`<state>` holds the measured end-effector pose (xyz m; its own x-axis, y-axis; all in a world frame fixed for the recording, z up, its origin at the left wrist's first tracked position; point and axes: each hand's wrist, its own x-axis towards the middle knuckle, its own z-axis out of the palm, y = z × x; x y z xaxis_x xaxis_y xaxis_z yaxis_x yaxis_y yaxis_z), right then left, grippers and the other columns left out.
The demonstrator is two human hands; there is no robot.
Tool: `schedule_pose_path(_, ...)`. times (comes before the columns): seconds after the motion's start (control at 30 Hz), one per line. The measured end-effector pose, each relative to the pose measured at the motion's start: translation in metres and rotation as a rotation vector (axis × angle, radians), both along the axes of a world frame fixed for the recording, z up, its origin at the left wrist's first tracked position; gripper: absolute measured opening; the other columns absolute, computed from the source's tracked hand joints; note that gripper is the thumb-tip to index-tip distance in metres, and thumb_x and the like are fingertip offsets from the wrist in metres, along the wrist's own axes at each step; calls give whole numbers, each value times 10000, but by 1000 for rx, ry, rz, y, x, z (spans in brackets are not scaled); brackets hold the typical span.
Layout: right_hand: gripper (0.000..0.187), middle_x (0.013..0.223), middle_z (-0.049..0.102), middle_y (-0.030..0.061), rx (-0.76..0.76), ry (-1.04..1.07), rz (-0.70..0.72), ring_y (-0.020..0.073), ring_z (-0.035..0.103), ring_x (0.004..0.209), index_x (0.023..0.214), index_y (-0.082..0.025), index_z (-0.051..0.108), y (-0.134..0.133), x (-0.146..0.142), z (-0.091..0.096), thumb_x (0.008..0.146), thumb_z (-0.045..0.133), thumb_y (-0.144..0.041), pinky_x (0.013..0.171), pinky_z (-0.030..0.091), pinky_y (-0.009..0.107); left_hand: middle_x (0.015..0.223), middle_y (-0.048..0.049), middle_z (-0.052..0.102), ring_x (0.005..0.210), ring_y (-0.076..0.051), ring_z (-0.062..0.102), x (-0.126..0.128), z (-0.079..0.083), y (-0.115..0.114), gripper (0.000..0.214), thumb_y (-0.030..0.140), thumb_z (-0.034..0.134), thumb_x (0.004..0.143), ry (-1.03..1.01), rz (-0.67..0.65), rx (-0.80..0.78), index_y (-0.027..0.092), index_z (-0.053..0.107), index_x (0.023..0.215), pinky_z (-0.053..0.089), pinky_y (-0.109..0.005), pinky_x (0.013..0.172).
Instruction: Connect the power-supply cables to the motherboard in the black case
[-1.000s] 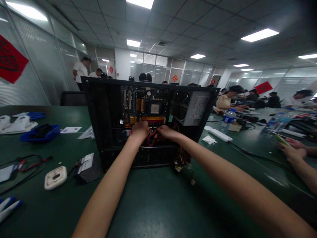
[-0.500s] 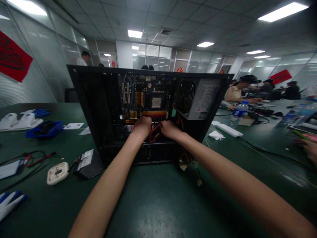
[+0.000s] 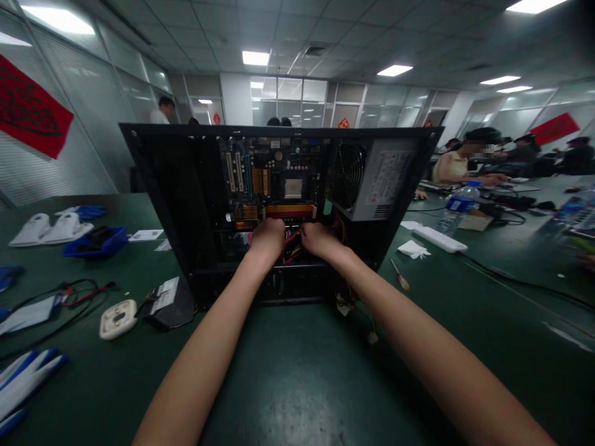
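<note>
An open black computer case (image 3: 199, 201) stands on the green table with its inside facing me. In it are a motherboard (image 3: 304, 164) with a bare square processor (image 3: 293, 188) and orange and yellow memory slots. A grey power supply (image 3: 385, 176) sits at the upper right. Both of my hands reach in just below the board. My left hand (image 3: 268, 236) and my right hand (image 3: 320, 239) are closed, close together, at red and yellow cables (image 3: 292, 246) that show between them. The fingertips are partly hidden. More cables with connectors (image 3: 344, 303) hang out below.
Left on the table lie a blue tray (image 3: 97, 243), white gloves (image 3: 46, 230), a cream square object (image 3: 118, 319) and a dark box (image 3: 170, 303). On the right are a screwdriver (image 3: 400, 275), a power strip (image 3: 439, 239), and a water bottle (image 3: 460, 207). Several people sit beyond.
My hands stay at the same spot among the cables, closed as before. The view has shifted slightly, and more of the screwdriver shows on the right.
</note>
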<state>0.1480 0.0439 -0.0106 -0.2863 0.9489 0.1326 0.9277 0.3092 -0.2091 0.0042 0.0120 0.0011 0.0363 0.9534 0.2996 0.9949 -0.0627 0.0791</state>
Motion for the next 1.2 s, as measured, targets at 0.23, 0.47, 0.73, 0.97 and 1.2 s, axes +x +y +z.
schedule_pose_path(0.23,388,1022,766,175,123,142,127,249,716,922,970,-122,758,-16,8,2,989,392,-250,696,411,285,1011,-232,748,967,-337,725,-2,1,-19,422,374,471,992,-53,-12,66,78,767,1043,544,-385,816)
schedule_pose_path(0.47,379,1007,773,141,111,119,288,210,695,898,937,-133,763,-27,11,6,1000,402,-227,733,395,265,970,-203,756,900,-282,715,-10,-3,-12,391,361,489,982,-162,-132,10,104,780,939,503,-342,798)
schedule_pose_path(0.73,390,1016,768,170,57,82,311,231,700,897,938,-112,771,-19,11,3,985,411,-254,687,392,277,878,-183,757,836,-280,713,-7,3,-17,350,337,522,944,-68,-190,-49,126,790,866,499,-338,737)
schedule_pose_path(0.97,395,1013,767,162,-98,-16,347,213,688,816,1015,-92,770,-10,8,-2,983,429,-288,619,390,256,939,-211,754,901,-317,726,-1,1,-17,346,343,522,926,4,-154,-75,131,794,920,521,-361,750)
schedule_pose_path(1.2,361,1121,754,155,-278,-166,388,236,700,917,1127,-111,755,0,9,-4,946,502,-295,700,453,260,877,-160,765,799,-264,708,3,2,-11,342,351,525,905,33,-286,-127,159,809,901,494,-324,709)
